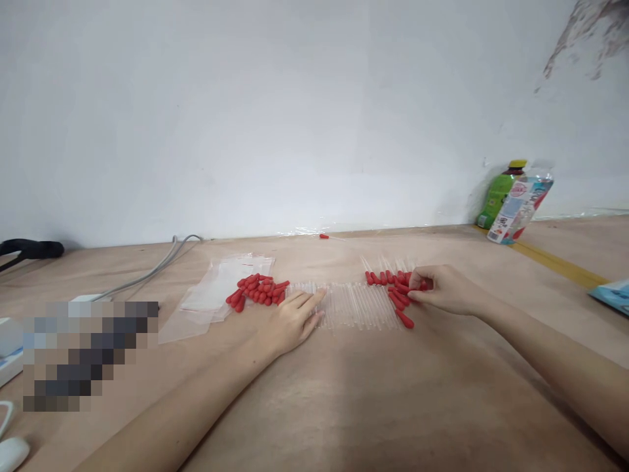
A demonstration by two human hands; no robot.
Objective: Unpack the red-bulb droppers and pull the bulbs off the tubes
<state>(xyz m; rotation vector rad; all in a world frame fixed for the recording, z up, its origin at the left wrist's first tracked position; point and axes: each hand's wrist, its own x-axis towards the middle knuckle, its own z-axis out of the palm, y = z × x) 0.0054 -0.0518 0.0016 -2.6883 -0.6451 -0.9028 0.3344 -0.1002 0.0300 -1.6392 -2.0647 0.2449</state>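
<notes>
A row of clear glass tubes (356, 305) lies on the brown table (344, 406). My left hand (293, 321) rests flat at the row's left end, fingers stretched out over the tubes. A heap of red rubber bulbs (255, 290) sits just left of that hand. My right hand (439, 288) is at the row's right end, fingers pinched among more red bulbs (393, 282); it seems to hold one of them. One red bulb (404, 319) lies apart at the tubes' near right corner.
Clear plastic bags (216, 295) lie left of the bulbs. Grey cables (157, 265) run along the back left. A green bottle (501, 193) and a clear bottle (521, 206) lean against the wall at right. A stray red-tipped dropper (325, 236) lies near the wall.
</notes>
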